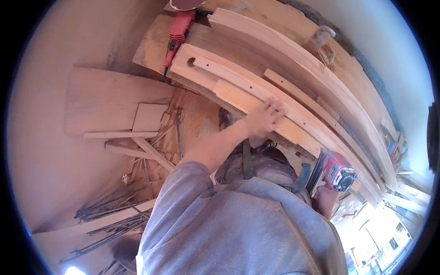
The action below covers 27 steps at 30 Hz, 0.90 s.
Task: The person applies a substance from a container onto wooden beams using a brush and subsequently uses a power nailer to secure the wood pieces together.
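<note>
My left hand [266, 118] lies over a long wooden strip [229, 94] and the wider board with a rounded hole [183, 62] alongside it, fingers spread across their meeting line. The board has several dark holes along its length. Down at the right, my right hand [326, 198] is closed round the handle of a red and black nail gun [337, 170]. The tool's nose end is close to the right end of the strip; whether it touches the wood I cannot tell. My right fingers are partly hidden behind the tool.
A red angle grinder with a round disc [179, 32] lies at the bench's far left. Behind the board are a narrow batten [293, 85] and a long thick beam [293, 50]. A hand plane [321, 41] stands at the back. Offcuts [146, 146] and thin rods [110, 211] lie at the left.
</note>
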Tool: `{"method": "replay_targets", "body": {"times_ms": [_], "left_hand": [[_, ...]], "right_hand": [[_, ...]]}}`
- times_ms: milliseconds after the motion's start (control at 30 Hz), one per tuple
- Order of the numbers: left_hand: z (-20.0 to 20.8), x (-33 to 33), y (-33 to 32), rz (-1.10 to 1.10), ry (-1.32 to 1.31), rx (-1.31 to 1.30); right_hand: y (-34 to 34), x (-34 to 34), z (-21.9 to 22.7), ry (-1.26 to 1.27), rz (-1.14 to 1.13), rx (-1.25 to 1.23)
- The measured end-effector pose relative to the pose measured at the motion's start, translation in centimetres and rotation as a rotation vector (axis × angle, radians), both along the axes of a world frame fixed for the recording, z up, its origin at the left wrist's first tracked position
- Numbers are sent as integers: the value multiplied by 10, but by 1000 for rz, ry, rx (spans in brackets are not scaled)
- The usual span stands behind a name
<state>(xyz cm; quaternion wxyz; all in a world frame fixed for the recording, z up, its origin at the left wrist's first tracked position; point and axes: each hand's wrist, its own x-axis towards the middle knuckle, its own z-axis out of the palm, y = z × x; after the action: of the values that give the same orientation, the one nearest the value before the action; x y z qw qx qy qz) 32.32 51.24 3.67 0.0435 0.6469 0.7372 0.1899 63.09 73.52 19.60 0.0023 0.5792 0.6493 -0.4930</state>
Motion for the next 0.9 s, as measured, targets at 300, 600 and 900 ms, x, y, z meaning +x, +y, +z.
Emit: {"method": "replay_targets", "body": {"times_ms": [300, 600, 900], "left_hand": [[21, -105, -118, 82, -63, -48], [8, -151, -147, 250, 44, -152], [36, -203, -176, 237, -86, -372]], "right_hand": [[-95, -97, 29, -83, 143, 84], [-132, -177, 20, -380, 594, 312], [-150, -274, 23, -171, 1029, 305]]}}
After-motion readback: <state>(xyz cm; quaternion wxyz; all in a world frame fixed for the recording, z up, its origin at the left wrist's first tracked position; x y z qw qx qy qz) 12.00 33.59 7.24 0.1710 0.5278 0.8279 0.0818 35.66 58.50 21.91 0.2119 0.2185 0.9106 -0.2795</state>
